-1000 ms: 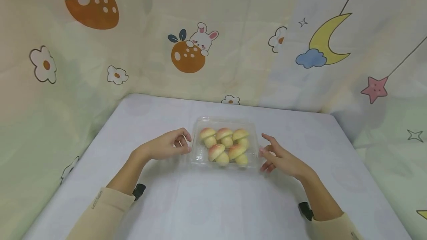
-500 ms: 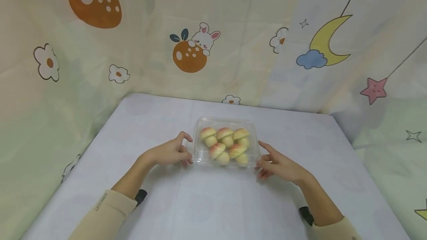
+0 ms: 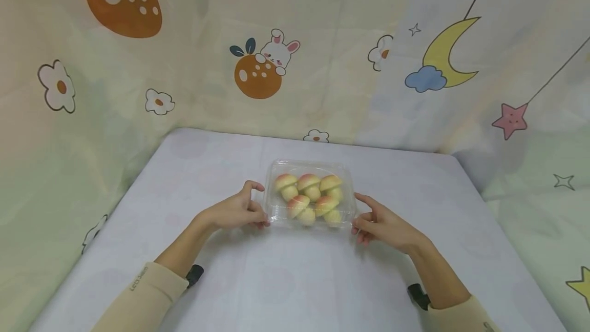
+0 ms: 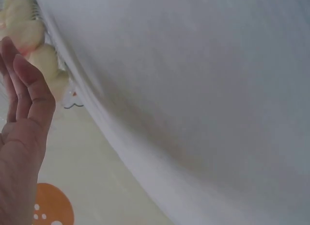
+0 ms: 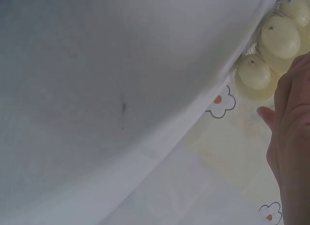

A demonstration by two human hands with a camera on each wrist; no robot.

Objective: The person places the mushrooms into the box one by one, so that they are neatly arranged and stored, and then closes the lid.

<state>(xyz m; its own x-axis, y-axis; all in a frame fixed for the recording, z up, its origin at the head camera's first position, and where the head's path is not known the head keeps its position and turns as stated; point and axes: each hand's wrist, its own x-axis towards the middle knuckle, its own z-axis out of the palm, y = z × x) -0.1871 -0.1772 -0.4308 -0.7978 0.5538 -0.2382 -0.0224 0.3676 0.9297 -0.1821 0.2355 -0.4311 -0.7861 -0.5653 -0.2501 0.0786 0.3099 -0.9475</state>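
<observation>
A clear plastic box (image 3: 310, 166) with a lid lies flat near the middle of the table in the head view. Inside, several yellow mushroom-shaped pieces (image 3: 309, 182) with reddish caps stand in two rows. My left hand (image 3: 235, 211) grips the box's left side, its index finger at the side and its thumb at the front corner. On the right side, my right hand (image 3: 392, 224) holds the box the same way, index finger stretched along the edge. Fingertips under the rim are partly hidden. The left wrist view shows the yellow pieces (image 4: 29, 33) beyond the fingers; the right wrist view shows their pale round ends (image 5: 280, 38).
A white cloth covers the table (image 3: 295, 281). Behind it hangs a patterned curtain (image 3: 198, 50) with rabbits, flowers and a moon. A black wrist camera (image 3: 194, 274) sits at the left sleeve, another black camera (image 3: 418, 296) at the right forearm.
Both hands have come inward from beside the box onto its left and right edges. The box shows no clear shift on the table.
</observation>
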